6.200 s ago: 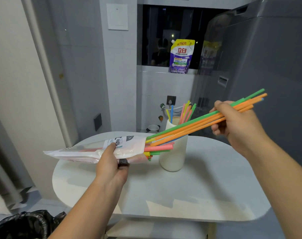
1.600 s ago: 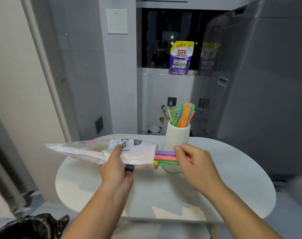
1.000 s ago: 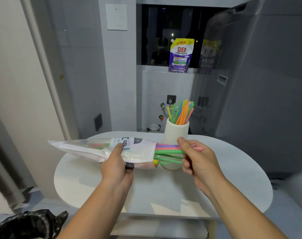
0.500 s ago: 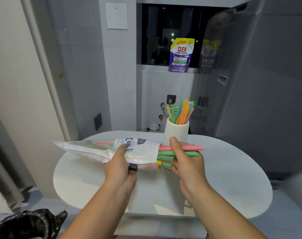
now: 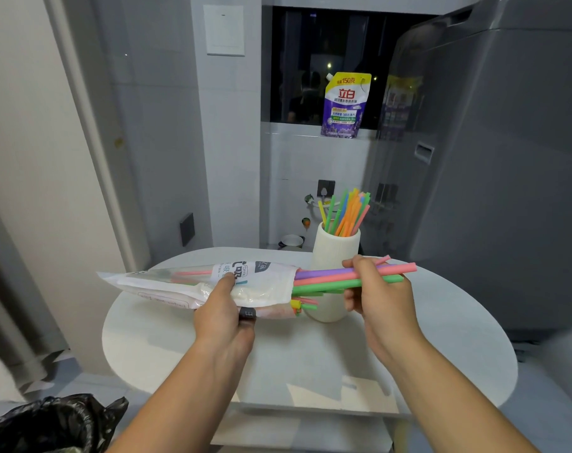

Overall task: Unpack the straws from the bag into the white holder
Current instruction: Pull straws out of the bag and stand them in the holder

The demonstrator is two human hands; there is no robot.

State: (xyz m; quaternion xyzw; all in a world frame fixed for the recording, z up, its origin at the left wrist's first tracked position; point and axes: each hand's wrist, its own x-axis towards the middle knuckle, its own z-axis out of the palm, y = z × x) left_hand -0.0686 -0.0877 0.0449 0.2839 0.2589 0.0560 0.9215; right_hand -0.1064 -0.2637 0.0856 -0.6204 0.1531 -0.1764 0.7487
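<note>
My left hand [image 5: 224,317] grips a long clear-and-white straw bag [image 5: 193,282], held level above the white table [image 5: 441,348]. Thick purple, pink and green straws [image 5: 323,278] stick out of the bag's right end. My right hand [image 5: 381,294] grips a few of these straws, with their tips poking out past it to the right. More short straw ends [image 5: 302,304] show at the bag's mouth below. Behind them stands the white holder [image 5: 335,251], with several thin straws [image 5: 346,212] of mixed colours fanned upright in it.
A grey appliance [image 5: 494,165] fills the right side, close to the table. A purple detergent pouch [image 5: 343,106] stands on the window ledge behind. A black bin bag [image 5: 52,426] sits on the floor at lower left.
My right hand has drawn the thick straws further out of the bag to the right. The bag in my left hand has stayed about where it was.
</note>
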